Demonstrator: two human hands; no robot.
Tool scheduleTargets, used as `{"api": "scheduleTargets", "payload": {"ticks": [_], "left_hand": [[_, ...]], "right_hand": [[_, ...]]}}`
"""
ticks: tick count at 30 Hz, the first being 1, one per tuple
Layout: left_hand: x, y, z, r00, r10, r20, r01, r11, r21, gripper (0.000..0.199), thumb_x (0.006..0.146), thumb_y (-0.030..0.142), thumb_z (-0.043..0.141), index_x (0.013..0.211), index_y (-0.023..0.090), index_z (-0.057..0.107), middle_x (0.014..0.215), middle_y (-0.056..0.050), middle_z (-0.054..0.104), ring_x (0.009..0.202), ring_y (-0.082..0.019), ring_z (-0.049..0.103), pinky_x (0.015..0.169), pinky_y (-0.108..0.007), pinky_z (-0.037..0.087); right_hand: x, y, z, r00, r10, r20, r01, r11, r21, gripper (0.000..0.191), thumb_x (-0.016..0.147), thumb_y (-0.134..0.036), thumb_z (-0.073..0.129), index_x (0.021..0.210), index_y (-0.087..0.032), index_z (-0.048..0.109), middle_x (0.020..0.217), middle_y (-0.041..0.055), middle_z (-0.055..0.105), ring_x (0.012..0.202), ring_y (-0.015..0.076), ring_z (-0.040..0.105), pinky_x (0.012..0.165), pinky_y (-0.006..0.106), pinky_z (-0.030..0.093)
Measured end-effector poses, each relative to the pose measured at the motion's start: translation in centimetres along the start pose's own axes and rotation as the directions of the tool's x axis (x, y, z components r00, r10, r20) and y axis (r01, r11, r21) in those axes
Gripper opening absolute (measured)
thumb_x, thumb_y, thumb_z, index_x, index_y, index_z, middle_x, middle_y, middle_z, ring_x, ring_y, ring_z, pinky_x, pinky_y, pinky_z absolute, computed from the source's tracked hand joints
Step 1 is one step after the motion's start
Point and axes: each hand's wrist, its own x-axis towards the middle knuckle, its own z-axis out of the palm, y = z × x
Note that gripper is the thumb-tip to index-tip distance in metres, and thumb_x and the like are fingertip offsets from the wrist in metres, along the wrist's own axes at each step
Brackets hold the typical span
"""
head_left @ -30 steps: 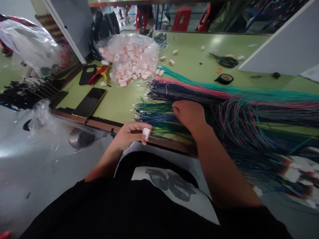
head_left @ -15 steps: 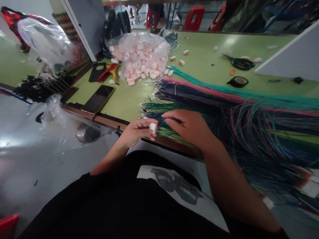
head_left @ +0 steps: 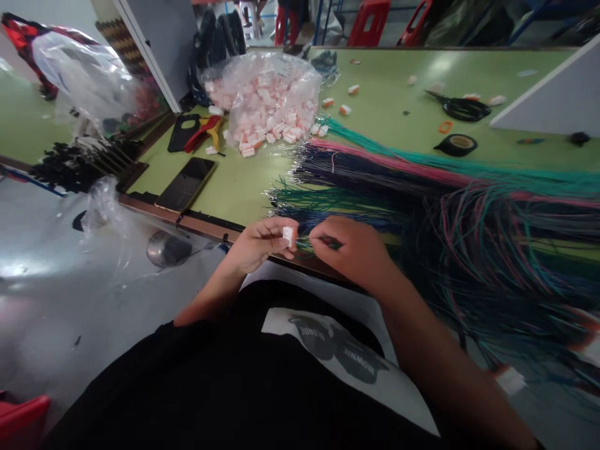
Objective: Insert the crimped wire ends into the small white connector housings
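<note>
Between the fingers of my left hand [head_left: 260, 245] is a small white and orange connector housing [head_left: 289, 236], its orange side facing right. My right hand [head_left: 349, 250] is just right of the housing, thumb and forefinger pinched on a thin wire [head_left: 304, 242] that runs toward the orange side. Whether the wire tip sits inside the housing is too small to tell. Behind my hands lie bundles of cut wires [head_left: 328, 194] in green, blue, dark purple, pink and teal, their metal-tipped ends pointing left.
A clear plastic bag of connector housings [head_left: 272, 100] stands at the back. Left of it are red-and-yellow wire strippers [head_left: 205, 132] and a phone [head_left: 185, 184]. Scissors [head_left: 462, 109] and black tape [head_left: 455, 145] lie at the back right. The table's front edge [head_left: 210, 231] runs below my hands.
My right hand has moved down and its fingers have closed on a wire beside the housing. My left hand still holds the housing. The view has shifted slightly.
</note>
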Motion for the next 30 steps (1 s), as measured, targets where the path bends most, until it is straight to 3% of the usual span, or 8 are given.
{"api": "scheduleTargets", "payload": {"ticks": [22, 27, 30], "left_hand": [[-0.1, 0.0, 0.6, 0.998, 0.054, -0.045, -0.049, 0.993, 0.108, 0.027, 0.062, 0.023, 0.083, 0.083, 0.014, 0.070, 0.067, 0.000, 0.068, 0.063, -0.011, 0.064, 0.061, -0.023, 0.054], [-0.3, 0.1, 0.7, 0.996, 0.042, -0.080, -0.027, 0.983, 0.180, 0.025, 0.060, 0.021, 0.083, 0.080, 0.015, 0.070, 0.070, 0.000, 0.070, 0.063, -0.011, 0.065, 0.064, -0.024, 0.056], [-0.3, 0.3, 0.8, 0.996, 0.041, -0.079, -0.026, 0.982, 0.186, 0.023, 0.058, 0.017, 0.083, 0.078, 0.014, 0.071, 0.069, 0.000, 0.070, 0.062, -0.011, 0.065, 0.063, -0.024, 0.056]], "right_hand": [[-0.5, -0.7, 1.9, 0.998, 0.055, 0.000, -0.054, 0.986, -0.160, 0.017, 0.076, -0.016, 0.049, 0.063, -0.020, 0.059, 0.067, 0.0012, 0.060, 0.064, 0.0126, 0.048, 0.058, 0.027, 0.025], [-0.7, -0.9, 2.7, 0.997, 0.080, 0.007, -0.078, 0.987, -0.141, 0.019, 0.079, -0.016, 0.049, 0.065, -0.019, 0.062, 0.071, 0.0026, 0.064, 0.069, 0.0138, 0.052, 0.061, 0.027, 0.028], [-0.6, -0.6, 2.5, 0.993, 0.116, 0.036, -0.114, 0.992, -0.049, 0.020, 0.080, -0.018, 0.050, 0.064, -0.019, 0.062, 0.070, 0.0024, 0.065, 0.068, 0.0131, 0.053, 0.061, 0.026, 0.029]]}}
